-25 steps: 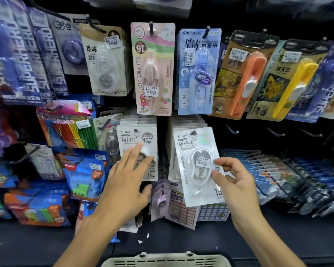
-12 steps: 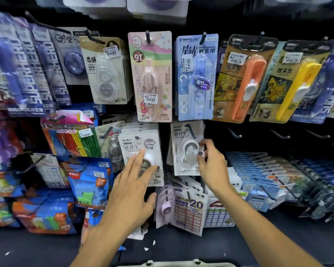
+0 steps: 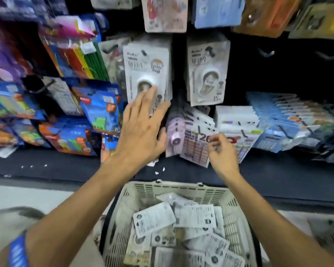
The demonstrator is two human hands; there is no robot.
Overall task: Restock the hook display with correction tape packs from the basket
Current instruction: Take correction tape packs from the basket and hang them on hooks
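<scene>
Holding loose correction tape packs, cream basket sits below.

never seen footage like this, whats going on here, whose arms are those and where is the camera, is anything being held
There is no machine here: these are a person's two bare arms, filmed by a wide-angle camera worn on their head, looking forward and down. In front is a shop wall of hooks. The left hand rests with straight fingers on a stack of white correction tape packs hanging on a hook. A second white stack hangs to its right. The right hand holds nothing, fingers loosely curled in front of the lower hanging cards. Below sits a cream basket with more packs lying loose inside.
</scene>
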